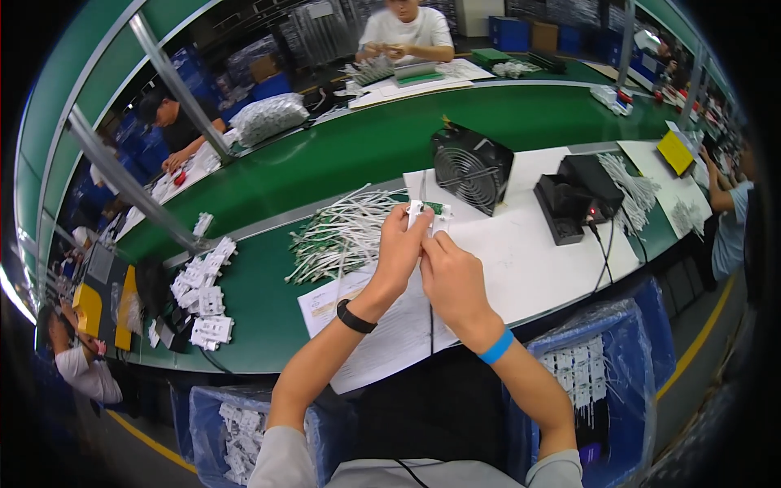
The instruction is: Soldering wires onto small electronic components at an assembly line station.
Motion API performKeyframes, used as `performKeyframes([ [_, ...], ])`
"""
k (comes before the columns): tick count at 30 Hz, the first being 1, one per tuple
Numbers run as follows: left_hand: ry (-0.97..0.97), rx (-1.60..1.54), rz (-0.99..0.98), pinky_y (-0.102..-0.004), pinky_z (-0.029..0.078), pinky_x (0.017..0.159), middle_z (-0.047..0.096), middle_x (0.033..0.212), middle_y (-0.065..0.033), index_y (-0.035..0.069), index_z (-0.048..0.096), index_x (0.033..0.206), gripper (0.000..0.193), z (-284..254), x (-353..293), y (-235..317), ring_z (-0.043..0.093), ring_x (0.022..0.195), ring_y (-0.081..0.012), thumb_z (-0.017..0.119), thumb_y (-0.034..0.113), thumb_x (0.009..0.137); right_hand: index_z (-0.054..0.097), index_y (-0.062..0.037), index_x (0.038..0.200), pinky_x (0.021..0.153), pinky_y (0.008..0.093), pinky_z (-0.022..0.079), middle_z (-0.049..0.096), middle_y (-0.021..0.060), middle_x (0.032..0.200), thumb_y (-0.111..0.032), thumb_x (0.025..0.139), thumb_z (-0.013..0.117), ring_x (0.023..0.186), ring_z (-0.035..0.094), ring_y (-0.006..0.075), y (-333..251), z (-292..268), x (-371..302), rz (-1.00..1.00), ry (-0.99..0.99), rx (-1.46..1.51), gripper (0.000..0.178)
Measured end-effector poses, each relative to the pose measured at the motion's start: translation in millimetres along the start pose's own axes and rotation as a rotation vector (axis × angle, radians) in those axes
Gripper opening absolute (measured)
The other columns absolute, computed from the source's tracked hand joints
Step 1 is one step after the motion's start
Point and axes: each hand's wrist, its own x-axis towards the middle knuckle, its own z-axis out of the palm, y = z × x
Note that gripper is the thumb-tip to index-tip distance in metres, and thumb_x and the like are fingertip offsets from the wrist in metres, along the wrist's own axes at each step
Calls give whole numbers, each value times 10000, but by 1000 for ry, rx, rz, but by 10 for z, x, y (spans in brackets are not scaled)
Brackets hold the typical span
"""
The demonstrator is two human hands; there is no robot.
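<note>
Over the far edge of the white work sheet, both hands meet at a small white plastic housing [416,206] with a green circuit board [432,209] at it. My left hand [399,248], with a black band on its wrist, is closed on the housing, thumb pressed on its face. My right hand [452,278], with a blue wristband, has its fingers pinched at the lower right of the same part; its fingertips are partly hidden. Left of the hands spreads a heap of white wires with green boards [342,234]. Printed paper [382,342] lies beneath my forearms.
A black fan [472,169] and a black device with cables [578,195] stand on the right. White housings [203,285] pile up on the left. Blue lined bins [203,439] flank me at the front. Across the green conveyor [342,150], other people work.
</note>
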Motion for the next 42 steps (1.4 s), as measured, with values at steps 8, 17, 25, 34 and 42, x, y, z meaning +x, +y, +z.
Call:
performKeyframes([
  [8, -201, 304, 116, -277, 507, 781, 713, 999, -109, -52, 596, 1145, 239, 227, 164, -462, 651, 895, -134, 665, 80, 958, 661, 17, 865, 512, 326, 490, 660, 129, 710, -163, 941, 690, 556, 645, 228, 676, -698, -151, 444, 83, 328, 197],
  [17, -505, 486, 166, -348, 523, 912, 719, 1075, -218, -69, 613, 1182, 352, 478, 206, -932, 696, 1020, -291, 666, 135, 899, 531, 22, 1232, 438, 298, 450, 678, 120, 794, -60, 895, 730, 520, 630, 173, 2218, -1084, 209, 568, 533, 233, 400],
  [25, -405, 905, 252, -455, 523, 927, 656, 1131, -251, -17, 633, 1213, 378, 572, 234, -854, 625, 1085, -409, 679, 175, 890, 691, 30, 982, 578, 345, 464, 668, 120, 687, -158, 944, 706, 599, 623, 183, 2203, -1225, 255, 455, 411, -107, 192],
  [34, -276, 1105, 469, -487, 494, 921, 575, 1116, -237, 38, 646, 1240, 369, 673, 307, -912, 553, 1073, -415, 672, 128, 883, 680, -7, 1013, 668, 324, 519, 696, 128, 801, -171, 982, 697, 712, 673, 190, 2541, -982, 283, 247, 659, -92, 167],
  [42, -288, 1074, 537, -476, 460, 902, 604, 1109, -162, 78, 702, 1166, 301, 603, 293, -1055, 553, 1070, -362, 671, 204, 894, 642, 50, 980, 593, 308, 469, 621, 91, 725, -132, 1024, 629, 650, 592, 138, 2583, -1061, 124, 368, 669, -93, 188],
])
